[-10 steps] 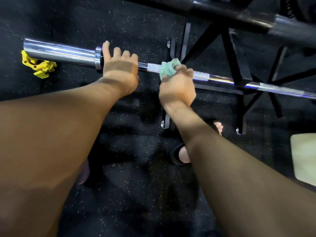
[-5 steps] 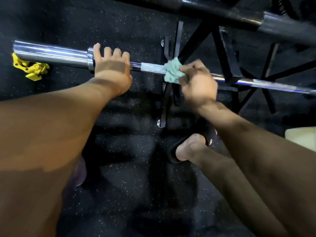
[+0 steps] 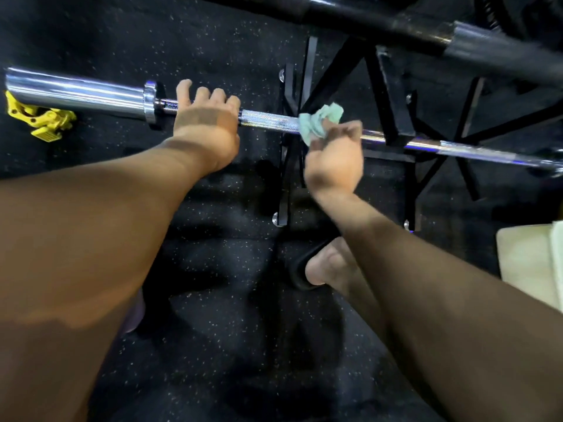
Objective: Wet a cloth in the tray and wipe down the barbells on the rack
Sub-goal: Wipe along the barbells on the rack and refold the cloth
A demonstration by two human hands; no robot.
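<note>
Green crumpled cloth (image 3: 320,121), gripped by the right hand (image 3: 333,156), rubs the chrome steel barbell (image 3: 268,120); the left hand (image 3: 207,117) grasps its shaft. Next, probably unwiped shaft rightward.

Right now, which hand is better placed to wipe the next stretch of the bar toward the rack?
The right hand. It already grips the green cloth against the chrome barbell, close to the black rack. The left hand grips the bar near the collar, apparently steadying it, and holds no cloth.
</note>
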